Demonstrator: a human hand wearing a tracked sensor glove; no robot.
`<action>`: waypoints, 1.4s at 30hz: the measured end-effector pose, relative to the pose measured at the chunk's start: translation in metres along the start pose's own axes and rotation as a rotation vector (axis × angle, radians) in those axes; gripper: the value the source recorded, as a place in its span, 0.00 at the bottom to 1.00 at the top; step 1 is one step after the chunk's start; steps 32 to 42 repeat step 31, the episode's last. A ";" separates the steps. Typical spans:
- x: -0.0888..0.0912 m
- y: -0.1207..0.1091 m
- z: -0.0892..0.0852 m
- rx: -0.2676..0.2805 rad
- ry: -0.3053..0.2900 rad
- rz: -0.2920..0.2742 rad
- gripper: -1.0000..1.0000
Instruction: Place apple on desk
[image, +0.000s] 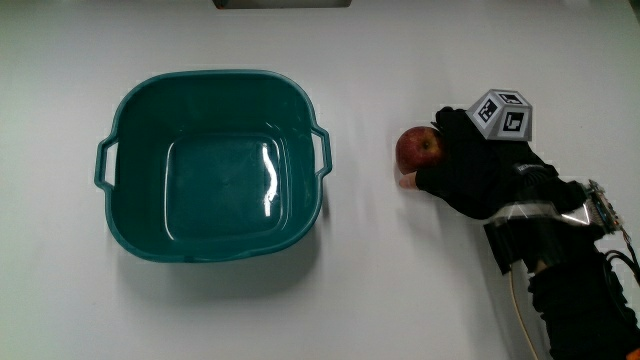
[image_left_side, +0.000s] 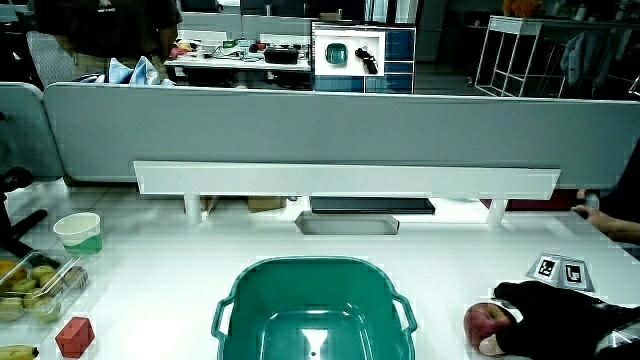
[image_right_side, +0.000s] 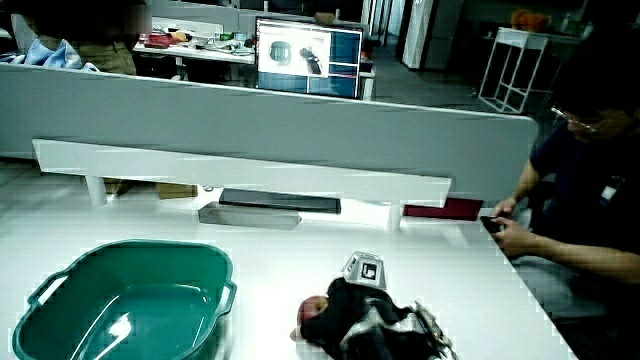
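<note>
- Red apple (image: 419, 148) resting on the white tabletop (image: 400, 290), beside the teal basin (image: 213, 170).
- Gloved hand (image: 478, 170) beside it, fingers (image: 447, 128) wrapped around the apple.

The hand (image: 478, 177) wears a black glove with a grey-white cube (image: 502, 114) carrying black square markings; a pale strap, perhaps tape, crosses the wrist, above a black sleeve (image: 585, 305).

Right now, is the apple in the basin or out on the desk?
Out. The apple sits on the white desk beside the empty teal basin, in the hand's grip.
</note>
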 end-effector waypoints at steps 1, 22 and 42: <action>-0.003 -0.006 0.001 0.006 -0.022 0.006 0.21; -0.103 -0.153 -0.015 0.037 -0.252 0.301 0.00; -0.121 -0.175 -0.039 -0.063 -0.281 0.389 0.00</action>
